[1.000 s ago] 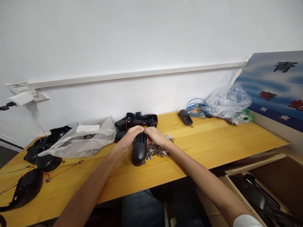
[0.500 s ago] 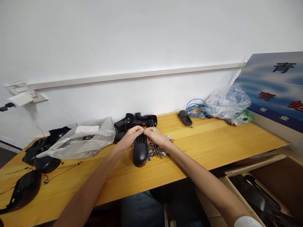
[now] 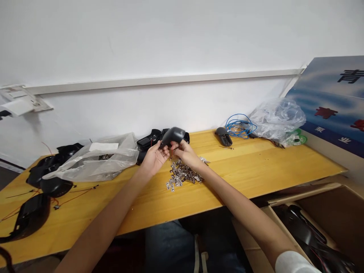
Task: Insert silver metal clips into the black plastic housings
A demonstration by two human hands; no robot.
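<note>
Both my hands hold a curved black plastic casing [image 3: 173, 134] up above the table. My left hand [image 3: 155, 159] grips its lower left side, and my right hand [image 3: 184, 149] pinches it from the right. A thin red wire [image 3: 171, 150] shows between my fingers under the casing. Below my hands, a heap of small silver metal parts [image 3: 181, 174] lies on the yellow wooden table [image 3: 256, 170], touching neither hand.
Black casing parts [image 3: 149, 140] lie behind my hands, and a clear plastic bag [image 3: 96, 163] lies to the left, near more black shells [image 3: 30, 216]. Further right are a black shell [image 3: 223, 136], blue wire [image 3: 240, 127] and another bag [image 3: 277, 119]. A cardboard box [image 3: 318, 223] of black parts stands below right.
The black casing has come up off the table and turned in my hands. Its underside no longer covers the silver parts, which now show in full.
</note>
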